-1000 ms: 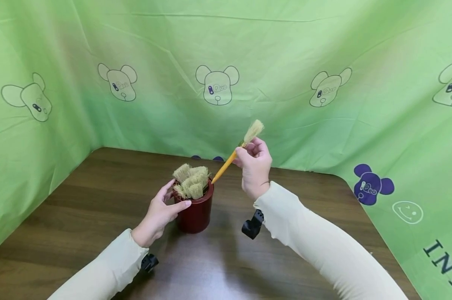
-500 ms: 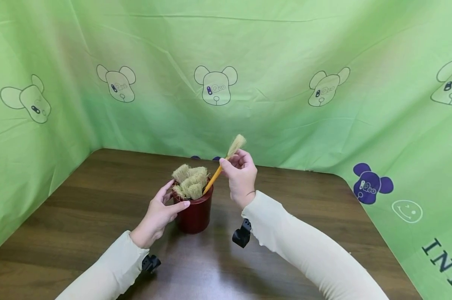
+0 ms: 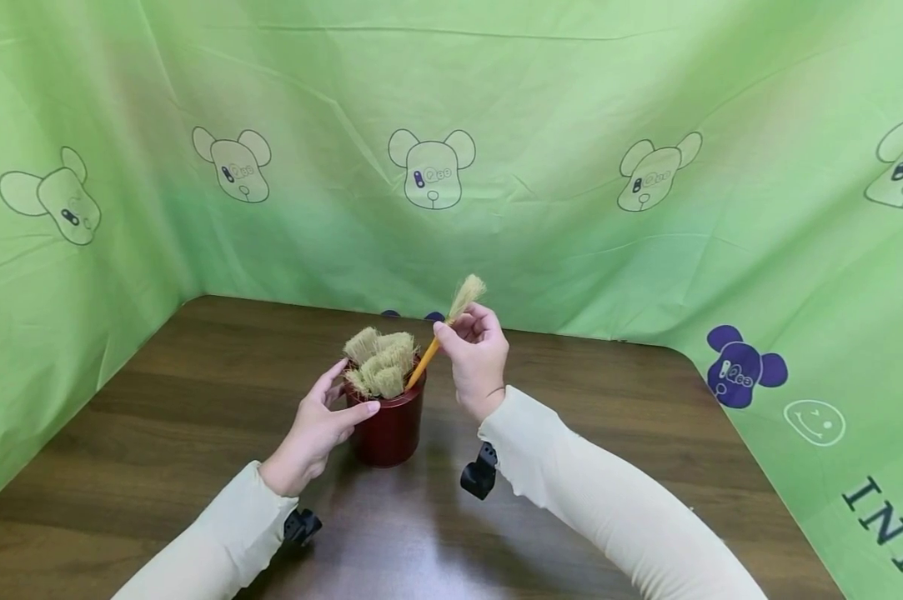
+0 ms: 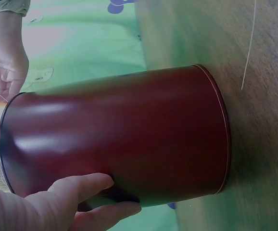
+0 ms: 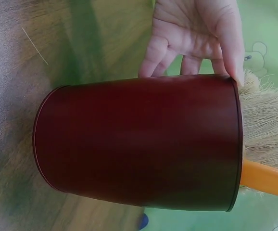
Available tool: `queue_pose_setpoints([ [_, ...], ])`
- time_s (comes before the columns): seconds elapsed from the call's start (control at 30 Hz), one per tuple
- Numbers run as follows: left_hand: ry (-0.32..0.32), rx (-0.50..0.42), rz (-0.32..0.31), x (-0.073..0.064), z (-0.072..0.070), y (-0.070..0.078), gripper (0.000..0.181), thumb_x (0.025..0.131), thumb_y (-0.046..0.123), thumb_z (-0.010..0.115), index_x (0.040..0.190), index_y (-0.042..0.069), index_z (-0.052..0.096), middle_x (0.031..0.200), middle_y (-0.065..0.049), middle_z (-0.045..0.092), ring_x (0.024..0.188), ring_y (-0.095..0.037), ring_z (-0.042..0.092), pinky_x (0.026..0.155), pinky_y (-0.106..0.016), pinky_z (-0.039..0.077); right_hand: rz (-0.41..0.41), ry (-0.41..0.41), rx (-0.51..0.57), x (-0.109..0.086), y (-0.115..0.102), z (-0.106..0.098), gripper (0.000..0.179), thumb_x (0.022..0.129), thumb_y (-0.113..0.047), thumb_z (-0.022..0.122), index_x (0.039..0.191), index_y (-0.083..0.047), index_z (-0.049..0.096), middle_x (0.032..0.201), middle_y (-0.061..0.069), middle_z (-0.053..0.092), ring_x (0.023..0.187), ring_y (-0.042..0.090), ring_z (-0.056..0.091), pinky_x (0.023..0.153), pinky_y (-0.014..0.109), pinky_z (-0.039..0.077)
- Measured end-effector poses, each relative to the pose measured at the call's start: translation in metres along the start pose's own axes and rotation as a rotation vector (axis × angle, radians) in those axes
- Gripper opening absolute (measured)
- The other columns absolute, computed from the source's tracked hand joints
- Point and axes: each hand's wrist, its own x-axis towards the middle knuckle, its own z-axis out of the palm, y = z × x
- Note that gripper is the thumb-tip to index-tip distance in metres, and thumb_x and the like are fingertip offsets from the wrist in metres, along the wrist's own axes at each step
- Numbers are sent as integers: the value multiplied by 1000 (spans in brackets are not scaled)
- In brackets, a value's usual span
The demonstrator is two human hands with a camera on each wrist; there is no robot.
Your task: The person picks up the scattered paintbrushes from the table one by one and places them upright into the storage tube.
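A dark red cup (image 3: 385, 435) stands upright on the table, bristle heads (image 3: 382, 367) of several brushes packed at its mouth. My left hand (image 3: 312, 433) holds the cup from the left, thumb at the rim and fingers against its far side, as the right wrist view shows. My right hand (image 3: 483, 358) pinches a brush (image 3: 424, 363) with an orange handle just below its pale bristles. That brush leans to the right, bristles up, its handle's lower end inside the cup's right rim. In the right wrist view the orange handle (image 5: 268, 179) enters the mouth beside the other bristles.
The brown wooden table (image 3: 218, 392) has a green printed cloth (image 3: 541, 150) hanging behind it and at both sides. One loose pale bristle (image 5: 35, 46) lies on the table near the cup. Black wrist-camera mounts (image 3: 479, 472) hang under the sleeves.
My right hand has moved left and down with the brush, whose handle tip has passed from the cup's rim into its mouth. The left hand and the cup have stayed nearly still.
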Motion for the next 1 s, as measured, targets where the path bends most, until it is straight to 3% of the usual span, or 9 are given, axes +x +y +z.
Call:
queue_pose_setpoints([
  [0.2, 0, -1, 2, 1, 1, 0, 79, 85, 5, 67, 152, 14, 26, 150, -23, 26, 132, -34, 33, 81, -37, 46, -32, -66, -72, -2, 4, 0, 30, 73, 12, 65, 98, 0, 54, 82, -1, 54, 75, 7, 53, 71, 17, 46],
  [0.5, -1, 6, 5, 0, 0, -2, 78, 85, 7, 68, 151, 13, 27, 150, -23, 27, 132, -35, 32, 83, -39, 45, -62, -175, -337, -10, 18, -7, 34, 75, 5, 72, 104, 11, 58, 84, 1, 58, 73, 7, 54, 69, 19, 45],
  [0.73, 7, 10, 9, 1, 0, -3, 78, 84, 7, 69, 151, 14, 28, 147, -24, 30, 124, -32, 39, 73, -31, 45, -59, -245, -471, -19, 32, -14, 34, 75, -4, 75, 105, 8, 62, 93, 18, 63, 84, 23, 57, 72, 25, 47],
  [0.87, 4, 11, 17, 1, 0, -3, 78, 84, 7, 69, 151, 14, 29, 147, -24, 30, 127, -33, 37, 76, -33, 46, -73, -277, -507, -21, 39, -18, 35, 75, -4, 76, 105, 10, 64, 103, 18, 59, 93, 33, 55, 79, 30, 44],
  [1.0, 5, 11, 25, 1, 0, -3, 78, 84, 6, 68, 151, 13, 28, 147, -24, 30, 128, -33, 35, 77, -35, 46, -96, -296, -551, -22, 44, -22, 36, 74, -6, 76, 105, 9, 66, 107, 18, 58, 101, 34, 50, 84, 37, 40],
])
